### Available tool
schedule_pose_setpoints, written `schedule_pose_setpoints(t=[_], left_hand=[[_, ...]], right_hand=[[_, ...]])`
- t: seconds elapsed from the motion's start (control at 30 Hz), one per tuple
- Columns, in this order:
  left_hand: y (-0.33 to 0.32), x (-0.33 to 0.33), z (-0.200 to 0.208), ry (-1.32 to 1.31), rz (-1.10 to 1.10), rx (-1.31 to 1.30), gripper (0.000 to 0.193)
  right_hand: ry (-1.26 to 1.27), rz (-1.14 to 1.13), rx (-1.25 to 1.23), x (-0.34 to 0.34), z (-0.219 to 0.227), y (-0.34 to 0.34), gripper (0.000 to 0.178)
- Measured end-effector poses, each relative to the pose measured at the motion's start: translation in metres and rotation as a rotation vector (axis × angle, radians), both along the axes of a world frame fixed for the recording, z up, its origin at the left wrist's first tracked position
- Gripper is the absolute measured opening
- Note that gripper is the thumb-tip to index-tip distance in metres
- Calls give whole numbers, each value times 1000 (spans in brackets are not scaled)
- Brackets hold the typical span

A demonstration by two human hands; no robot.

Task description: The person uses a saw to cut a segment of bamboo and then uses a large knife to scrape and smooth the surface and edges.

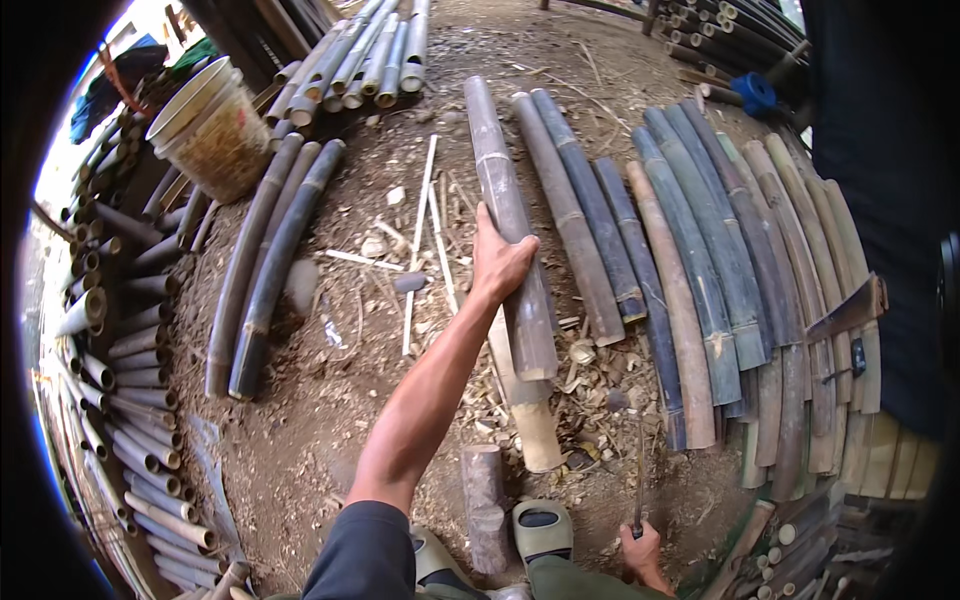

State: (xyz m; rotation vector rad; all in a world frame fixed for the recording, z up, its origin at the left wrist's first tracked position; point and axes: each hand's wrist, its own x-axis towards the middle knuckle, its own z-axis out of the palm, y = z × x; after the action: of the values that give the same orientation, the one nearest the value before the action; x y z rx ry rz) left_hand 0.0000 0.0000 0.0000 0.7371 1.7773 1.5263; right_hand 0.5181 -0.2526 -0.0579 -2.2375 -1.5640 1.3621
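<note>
My left hand (503,258) is wrapped round a greyish-brown bamboo pole (530,325), which slants away from me over the ground. Under its near end shows another bamboo piece (537,435) with a pale, bared end. Low on the right, my right hand (640,550) is closed round the dark handle of a long, thin knife-like tool (641,460). That tool points away from me, and I see it nearly edge-on, so its exact kind is unclear. Between my sandalled feet lies a short wooden log (484,510).
Rows of cut bamboo poles (690,270) lie to the right, with a saw (845,310) on them. Several dark poles (285,270) and a dirty bucket (215,130) are at the left. Bamboo stacks (140,400) line the left edge. Shavings (590,380) and pale strips (420,240) litter the dirt.
</note>
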Motion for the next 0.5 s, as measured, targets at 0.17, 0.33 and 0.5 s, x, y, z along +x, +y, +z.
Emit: schedule_pose_setpoints(t=[0.17, 0.33, 0.5], left_hand=[[53, 31, -30, 579, -46, -301, 89], [39, 74, -59, 936, -491, -608, 75], [-10, 64, -55, 947, -393, -325, 55]], right_hand=[[-43, 20, 29, 3, -20, -3, 32], [-183, 244, 244, 2, -8, 1, 58], [-254, 470, 481, -1, 0, 28, 73]])
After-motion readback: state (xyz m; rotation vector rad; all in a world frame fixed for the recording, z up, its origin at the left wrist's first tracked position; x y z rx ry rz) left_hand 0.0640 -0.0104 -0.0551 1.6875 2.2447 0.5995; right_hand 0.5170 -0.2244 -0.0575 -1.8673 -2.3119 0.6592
